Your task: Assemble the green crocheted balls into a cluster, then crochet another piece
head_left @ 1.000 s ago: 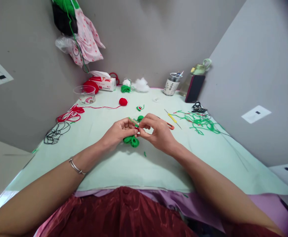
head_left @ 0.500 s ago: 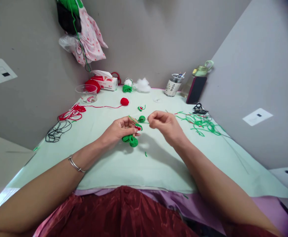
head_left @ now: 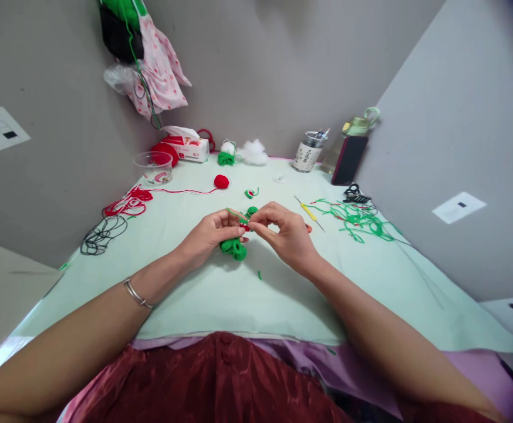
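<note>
A green crocheted piece (head_left: pixel 233 249) with a red and white part at its top hangs from my left hand (head_left: pixel 216 231), whose thumb and fingers are closed on it. My right hand (head_left: pixel 282 228) is pinched at the red and white part, its fingertips close to my left fingertips. What those right fingertips hold is too small to make out. Just behind the hands lies a green ball-shaped piece (head_left: pixel 252 211), partly hidden. A small green and red piece (head_left: pixel 250 193) rests farther back.
A yellow-handled crochet hook (head_left: pixel 308 212) lies right of my right hand, near tangled green yarn (head_left: pixel 362 220). Red yarn (head_left: pixel 128 202) and a clear bowl (head_left: pixel 154 170) are at left. A red ball (head_left: pixel 221 181), pen cup (head_left: pixel 308 153) and phone (head_left: pixel 350 160) stand farther back.
My right hand has moved left, from beside the piece to my left fingertips. The yellow-handled hook, hidden before, now shows. My left hand has hardly moved.
</note>
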`<action>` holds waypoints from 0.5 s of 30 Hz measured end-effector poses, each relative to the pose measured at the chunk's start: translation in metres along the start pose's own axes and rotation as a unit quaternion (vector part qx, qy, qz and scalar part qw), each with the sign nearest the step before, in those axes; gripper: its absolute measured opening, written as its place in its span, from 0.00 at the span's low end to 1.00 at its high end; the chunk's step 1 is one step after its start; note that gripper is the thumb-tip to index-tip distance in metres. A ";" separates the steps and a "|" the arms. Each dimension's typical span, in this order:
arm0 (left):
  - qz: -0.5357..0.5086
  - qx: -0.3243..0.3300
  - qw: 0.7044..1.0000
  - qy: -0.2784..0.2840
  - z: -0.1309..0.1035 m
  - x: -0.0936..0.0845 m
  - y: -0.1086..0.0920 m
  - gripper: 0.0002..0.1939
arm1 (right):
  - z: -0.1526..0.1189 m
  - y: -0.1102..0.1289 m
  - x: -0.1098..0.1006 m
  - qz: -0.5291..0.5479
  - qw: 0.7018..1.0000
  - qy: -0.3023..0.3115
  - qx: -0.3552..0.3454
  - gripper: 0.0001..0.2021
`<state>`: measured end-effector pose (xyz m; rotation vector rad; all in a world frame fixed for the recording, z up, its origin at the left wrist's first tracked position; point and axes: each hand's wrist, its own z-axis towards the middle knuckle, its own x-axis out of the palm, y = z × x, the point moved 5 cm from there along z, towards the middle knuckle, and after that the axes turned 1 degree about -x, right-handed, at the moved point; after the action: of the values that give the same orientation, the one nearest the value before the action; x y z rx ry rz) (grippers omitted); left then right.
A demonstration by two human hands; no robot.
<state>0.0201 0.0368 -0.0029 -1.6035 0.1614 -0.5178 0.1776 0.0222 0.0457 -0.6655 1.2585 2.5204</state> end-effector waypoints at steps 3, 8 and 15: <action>0.022 0.014 1.000 -0.010 0.000 -0.002 0.000 0.12 | 0.002 -0.005 -0.006 0.007 0.999 -0.026 0.028 0.09; 0.018 0.035 0.999 -0.009 0.000 -0.003 -0.003 0.09 | 0.003 -0.012 -0.002 0.047 0.996 0.041 0.066 0.08; 0.017 0.073 0.997 -0.019 -0.003 -0.003 -0.009 0.09 | -0.003 0.004 0.003 -0.058 0.994 0.021 -0.084 0.04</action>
<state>0.0142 0.0367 0.0057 -1.4652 0.1194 -0.4634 0.1747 0.0178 0.0455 -0.8089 0.9955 2.5471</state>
